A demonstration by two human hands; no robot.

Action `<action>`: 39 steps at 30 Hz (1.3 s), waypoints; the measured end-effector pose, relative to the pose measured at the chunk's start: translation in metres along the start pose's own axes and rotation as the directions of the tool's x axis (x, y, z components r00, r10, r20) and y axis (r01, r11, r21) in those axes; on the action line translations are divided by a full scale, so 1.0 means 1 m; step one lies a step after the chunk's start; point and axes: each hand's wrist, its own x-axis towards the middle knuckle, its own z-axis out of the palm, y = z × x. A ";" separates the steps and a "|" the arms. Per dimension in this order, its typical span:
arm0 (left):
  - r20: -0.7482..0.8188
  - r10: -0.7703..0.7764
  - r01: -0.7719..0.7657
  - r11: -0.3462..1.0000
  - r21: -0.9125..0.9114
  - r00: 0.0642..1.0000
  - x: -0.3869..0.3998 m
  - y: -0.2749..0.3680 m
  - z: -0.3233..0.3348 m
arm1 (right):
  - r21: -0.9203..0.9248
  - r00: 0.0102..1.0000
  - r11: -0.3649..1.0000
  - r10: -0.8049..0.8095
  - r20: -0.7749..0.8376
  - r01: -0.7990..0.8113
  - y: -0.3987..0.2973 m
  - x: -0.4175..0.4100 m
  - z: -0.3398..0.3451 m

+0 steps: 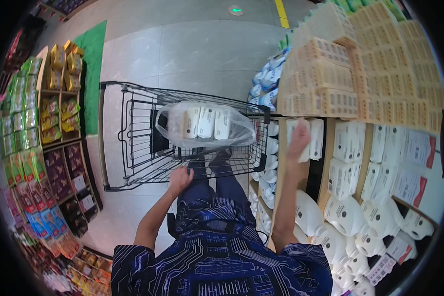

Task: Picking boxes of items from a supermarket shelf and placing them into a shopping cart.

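Observation:
A black wire shopping cart [137, 125] stands sideways before me. Inside it lies a clear plastic bag [240, 138] holding several white wrapped packs [206, 122] with dark print. My left hand [181, 177] is curled on the cart's near side rim. To the right, my right hand [299, 138] is stretched out to a shelf compartment with white wrapped packs [315, 138]. It is blurred and overlaps the packs, so whether it touches or grips one cannot be told.
More white packs [349, 140] and white jugs [344, 214] fill the right shelving. Boxed tissue-like packs [318, 77] are stacked above, beside blue-and-white bags [272, 76]. A snack shelf [61, 137] bounds the left side. Tiled floor [196, 48] lies beyond the cart.

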 end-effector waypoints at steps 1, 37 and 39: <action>0.002 0.029 -0.029 1.000 -0.009 1.000 0.002 0.002 -0.002 | -0.015 0.994 0.997 -0.068 0.086 0.070 0.006 -0.030 0.035; -0.114 0.136 -0.138 0.990 -0.018 0.984 -0.001 -0.016 0.011 | -0.250 0.302 0.653 0.611 0.732 -0.715 0.031 -0.162 0.224; -0.088 0.124 -0.127 0.992 -0.028 0.988 0.001 -0.010 0.002 | -0.112 0.370 0.644 0.563 0.739 -0.757 -0.001 -0.147 0.168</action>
